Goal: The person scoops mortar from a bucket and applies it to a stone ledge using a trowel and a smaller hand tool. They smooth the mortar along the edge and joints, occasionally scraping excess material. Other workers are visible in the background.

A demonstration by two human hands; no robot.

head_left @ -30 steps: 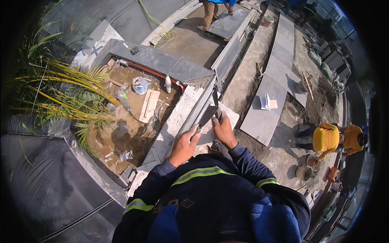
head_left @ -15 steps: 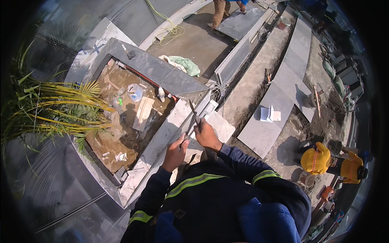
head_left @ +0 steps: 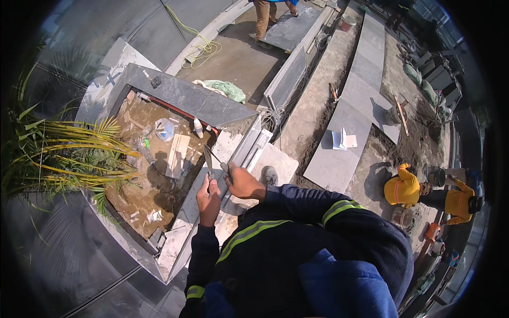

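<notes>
My left hand (head_left: pixel 209 200) grips the handle of a pointed metal trowel (head_left: pixel 208 157), its blade upright over the edge of a dirt-filled planter (head_left: pixel 183 233). Beside it, my right hand (head_left: pixel 245 183) holds a thin dark tool (head_left: pixel 224 166) that angles up toward that blade. Both hands are close together above the pale stone border. Inside the planter lie a white bottle (head_left: pixel 197 127), a clear tub (head_left: pixel 164 130) and a wooden board (head_left: pixel 178 155). My shoe (head_left: pixel 269 175) shows on a pale slab just right of my hands.
Palm fronds (head_left: pixel 74 148) overhang the left. Grey pavers (head_left: pixel 334 164) run up the right, bearing papers (head_left: pixel 344 139). Two co-workers in yellow (head_left: pixel 395 191) bend near buckets (head_left: pixel 404 217); another person (head_left: pixel 262 16) handles a slab at the top. Cables (head_left: pixel 271 116) coil beside stacked panels.
Both hands have moved leftward toward the planter, the blades now more over its edge. My shoe has come into view. The co-workers in yellow have changed posture.
</notes>
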